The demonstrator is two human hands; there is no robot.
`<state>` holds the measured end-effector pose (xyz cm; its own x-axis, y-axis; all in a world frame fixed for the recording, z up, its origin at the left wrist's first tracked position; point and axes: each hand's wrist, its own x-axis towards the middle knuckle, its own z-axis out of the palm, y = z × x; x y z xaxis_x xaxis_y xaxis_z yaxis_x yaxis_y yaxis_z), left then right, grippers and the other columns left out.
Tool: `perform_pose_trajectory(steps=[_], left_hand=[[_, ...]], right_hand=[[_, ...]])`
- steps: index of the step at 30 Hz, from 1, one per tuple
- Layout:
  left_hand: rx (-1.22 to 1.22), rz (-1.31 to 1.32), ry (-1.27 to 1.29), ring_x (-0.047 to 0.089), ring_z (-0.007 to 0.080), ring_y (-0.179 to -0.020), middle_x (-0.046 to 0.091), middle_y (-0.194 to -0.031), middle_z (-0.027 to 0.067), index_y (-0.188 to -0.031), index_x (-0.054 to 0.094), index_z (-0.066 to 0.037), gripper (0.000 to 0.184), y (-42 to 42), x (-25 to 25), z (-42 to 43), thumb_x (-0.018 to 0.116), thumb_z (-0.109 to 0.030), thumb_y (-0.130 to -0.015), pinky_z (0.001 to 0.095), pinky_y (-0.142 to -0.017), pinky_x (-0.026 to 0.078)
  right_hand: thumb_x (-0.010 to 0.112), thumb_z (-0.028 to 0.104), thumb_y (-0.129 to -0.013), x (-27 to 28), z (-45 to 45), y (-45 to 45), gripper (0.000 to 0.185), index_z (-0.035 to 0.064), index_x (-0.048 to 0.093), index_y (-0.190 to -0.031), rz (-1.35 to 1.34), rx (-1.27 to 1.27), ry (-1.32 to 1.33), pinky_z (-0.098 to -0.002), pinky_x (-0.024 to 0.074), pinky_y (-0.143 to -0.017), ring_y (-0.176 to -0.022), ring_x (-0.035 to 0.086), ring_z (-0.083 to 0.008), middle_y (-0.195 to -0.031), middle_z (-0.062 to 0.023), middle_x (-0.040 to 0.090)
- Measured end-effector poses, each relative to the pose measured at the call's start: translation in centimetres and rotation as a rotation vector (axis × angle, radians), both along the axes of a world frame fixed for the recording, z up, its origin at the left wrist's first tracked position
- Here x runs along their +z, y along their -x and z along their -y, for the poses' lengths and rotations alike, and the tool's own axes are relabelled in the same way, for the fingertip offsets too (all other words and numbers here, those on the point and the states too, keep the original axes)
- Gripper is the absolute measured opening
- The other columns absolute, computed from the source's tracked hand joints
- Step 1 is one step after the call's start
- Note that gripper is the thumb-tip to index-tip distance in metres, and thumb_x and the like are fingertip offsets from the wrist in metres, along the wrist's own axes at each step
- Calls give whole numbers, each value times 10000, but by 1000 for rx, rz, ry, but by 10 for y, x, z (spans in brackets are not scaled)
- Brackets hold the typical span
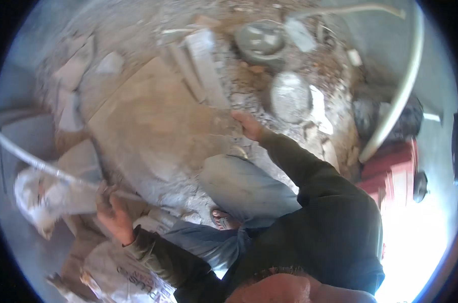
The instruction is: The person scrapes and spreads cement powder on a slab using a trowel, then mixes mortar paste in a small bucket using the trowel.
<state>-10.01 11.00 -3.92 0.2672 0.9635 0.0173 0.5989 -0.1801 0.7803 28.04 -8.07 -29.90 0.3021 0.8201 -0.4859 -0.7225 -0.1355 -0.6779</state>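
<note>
A large flat tan slab [143,113], dusty and roughly square, lies or is held low in front of me. My right hand [248,125] is closed at its right end, the fingers at the blurred edge. To the lower left, my left hand [113,214] is raised with curled fingers, close to a thin grey strip [130,196]. Whether that strip is a tool or the slab's edge I cannot tell. My bent knee [241,182] is just below the slab, and a sandalled foot [224,219] rests on the dusty ground.
A round pan [260,41] and a grey, material-filled round container [290,97] stand among rubble at the back. Broken pieces [75,68] lie left. Printed sacks [130,267] are at the lower left. A pale hose [408,83] curves on the right, near red stacked pieces [391,169].
</note>
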Motion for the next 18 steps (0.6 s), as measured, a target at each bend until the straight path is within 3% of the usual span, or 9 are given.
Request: perform_pose_trajectory(steps=[3, 4, 5, 9, 17, 18], left_hand=[[-90, 152, 8, 561, 166, -857, 631, -972, 110, -1191, 550, 48, 367, 5, -35, -20, 528, -160, -890, 292, -769, 450], [-100, 180, 22, 557, 157, -840, 631, -967, 98, -1189, 557, 40, 363, 4, -42, -25, 547, -180, -900, 287, -750, 449], [-129, -36, -96, 548, 165, -819, 626, -959, 98, -1197, 555, 36, 366, 2, -47, -35, 537, -157, -887, 286, -728, 443], [-169, 8, -78, 541, 163, -776, 631, -942, 100, -1191, 559, 36, 368, -7, -71, -51, 502, -130, -868, 292, -699, 444], [-128, 62, 59, 539, 147, -746, 627, -930, 98, -1164, 551, 61, 367, -25, -54, -36, 498, -139, -861, 282, -649, 444], [-136, 27, 41, 557, 187, -825, 624, -984, 139, -1165, 556, 65, 367, -18, -57, -39, 496, -130, -861, 305, -718, 453]], right_hand=[[505, 319, -960, 71, 100, -34, 407, 7, 548, -1217, 162, -122, 11, -299, 474, -900, -1041, 582, -158, -1157, -71, 606], [493, 310, -964, 61, 138, -46, 397, -3, 556, -1200, 169, -316, 144, -308, 473, -900, -1019, 590, -156, -1125, -73, 619], [490, 285, -964, 67, 169, -56, 384, -13, 555, -1196, 270, -405, 83, -312, 467, -912, -1025, 589, -160, -1132, -75, 617], [543, 247, -940, 74, 267, -81, 354, -1, 561, -1193, 304, -680, 238, -309, 470, -895, -1015, 588, -159, -1129, -67, 613], [581, 269, -916, 30, 295, -144, 353, 16, 597, -1162, 456, -811, 323, -295, 485, -823, -957, 600, -156, -1071, -56, 635], [601, 272, -907, 22, 291, -154, 347, 17, 616, -1141, 430, -790, 302, -289, 482, -801, -927, 598, -148, -1044, -49, 640]])
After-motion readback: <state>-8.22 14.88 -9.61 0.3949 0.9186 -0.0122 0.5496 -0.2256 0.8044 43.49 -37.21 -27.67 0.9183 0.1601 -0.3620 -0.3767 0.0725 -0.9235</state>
